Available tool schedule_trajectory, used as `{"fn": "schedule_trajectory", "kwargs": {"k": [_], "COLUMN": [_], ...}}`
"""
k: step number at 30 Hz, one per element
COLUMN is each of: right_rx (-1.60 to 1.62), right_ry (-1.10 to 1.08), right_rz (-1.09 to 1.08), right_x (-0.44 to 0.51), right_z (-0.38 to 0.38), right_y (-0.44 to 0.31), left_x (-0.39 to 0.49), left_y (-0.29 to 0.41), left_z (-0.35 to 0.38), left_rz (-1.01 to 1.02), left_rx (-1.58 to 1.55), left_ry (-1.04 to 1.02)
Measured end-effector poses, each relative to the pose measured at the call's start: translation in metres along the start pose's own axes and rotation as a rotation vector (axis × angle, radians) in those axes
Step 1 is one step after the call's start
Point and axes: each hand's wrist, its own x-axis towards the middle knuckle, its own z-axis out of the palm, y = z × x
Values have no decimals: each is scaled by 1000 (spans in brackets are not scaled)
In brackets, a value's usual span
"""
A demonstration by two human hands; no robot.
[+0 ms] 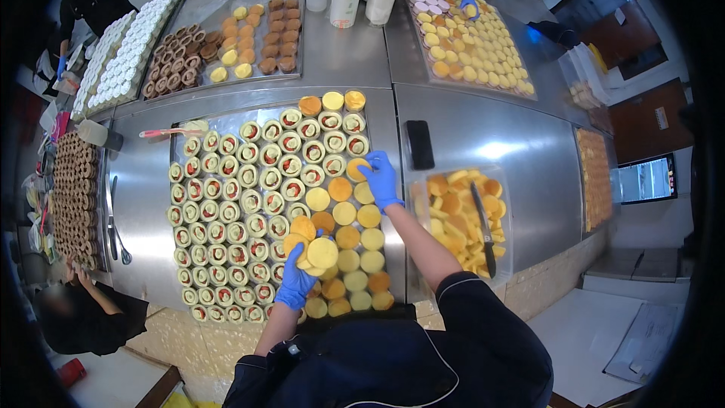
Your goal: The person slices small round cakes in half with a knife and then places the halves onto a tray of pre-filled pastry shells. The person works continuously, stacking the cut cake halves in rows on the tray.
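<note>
My left hand [297, 283], in a blue glove, holds several round sponge cake discs [322, 253] fanned out above the tray. With its fingertips, my gloved right hand [382, 178] grips one sponge disc [358, 170] at the right side of the tray, over a cup's place. Below and around it are cups topped with sponge discs [344, 213]. Farther left stand rows of cups with pale green cream [228, 165], piped as a ring around red filling with a dollop in the middle. The metal tray [266, 110] beneath them shows at its far edge.
Right of the tray, a plastic bin [416, 204] holds sponge pieces, with a knife [482, 226] lying across them. A black phone [419, 144] lies beyond it. A pink-handled spatula [164, 132] rests at the tray's far left corner. A co-worker's gloved hand [468, 3] is over another tray.
</note>
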Motion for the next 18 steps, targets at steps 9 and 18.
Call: {"fn": "schedule_trajectory", "kwargs": {"k": [9,18], "right_rx": [-915,-1050], "right_ry": [-93,-375], "right_rz": [-457,-341], "right_x": [-15,-48], "right_z": [1,2], "right_y": [-17,-15], "left_x": [-1,1], "left_y": [-3,-7], "left_z": [-2,-2], "left_rz": [27,-3], "left_rx": [-3,13], "left_ry": [35,57]}}
